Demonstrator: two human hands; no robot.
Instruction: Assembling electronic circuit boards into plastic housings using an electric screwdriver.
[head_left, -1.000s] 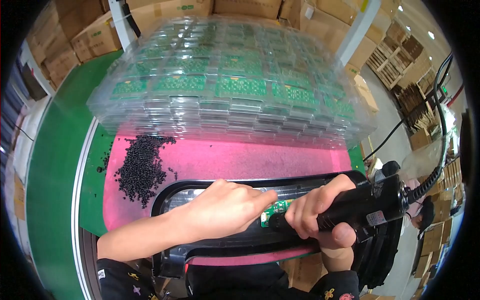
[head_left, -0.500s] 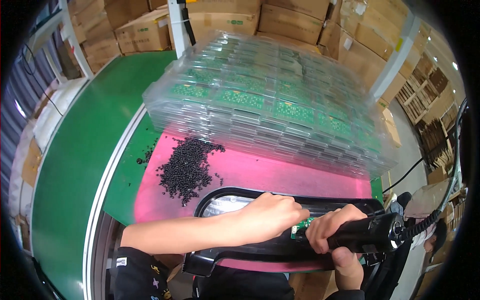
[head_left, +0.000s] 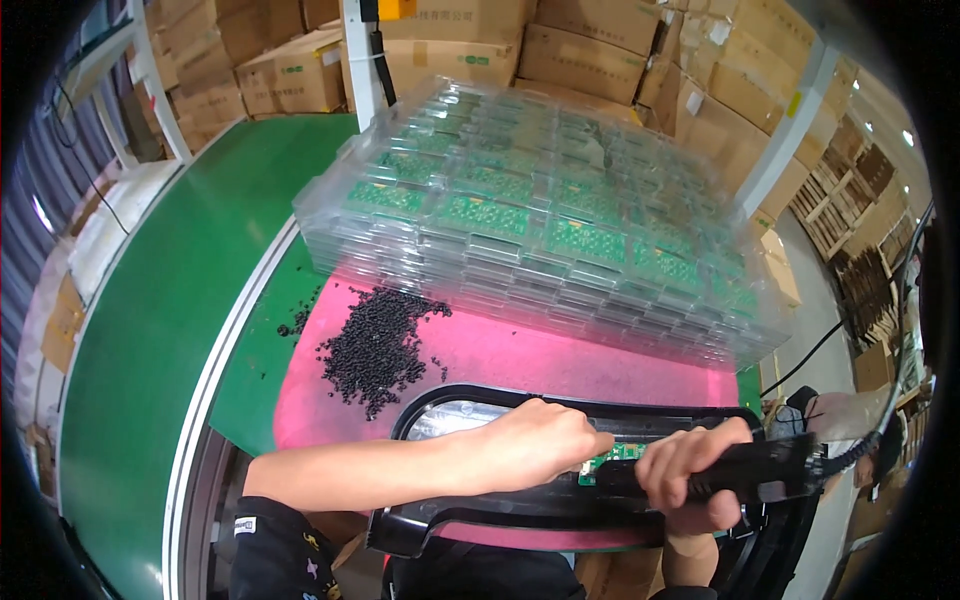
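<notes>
In my right hand (head_left: pixel 692 470) is a corded black electric screwdriver (head_left: pixel 775 468), the fingers wrapped round its body. Its front end points left, low over a small green circuit board (head_left: pixel 622 455) lying inside a long black plastic housing (head_left: pixel 420 535). My left forearm crosses the housing, and my left hand (head_left: pixel 548 437) is curled just left of the board, with fingertips at the board's edge. Whatever those fingers pinch, if anything, is hidden. The screwdriver's tip cannot be made out against the dark housing. Silver lining (head_left: pixel 450 418) shows at the housing's left end.
Small black screws or similar bits (head_left: pixel 375 350) lie heaped on a pink mat (head_left: pixel 500 355). Behind stand stacked clear plastic trays (head_left: pixel 540 255) of green circuit boards. A green belt (head_left: pixel 190 290) runs along the left, cartons (head_left: pixel 580 55) at the back. The screwdriver's cable (head_left: pixel 895 400) rises at right.
My right hand and the screwdriver have shifted right and tilted, uncovering more of the circuit board. My left hand stays almost in place. The whole view has moved slightly.
</notes>
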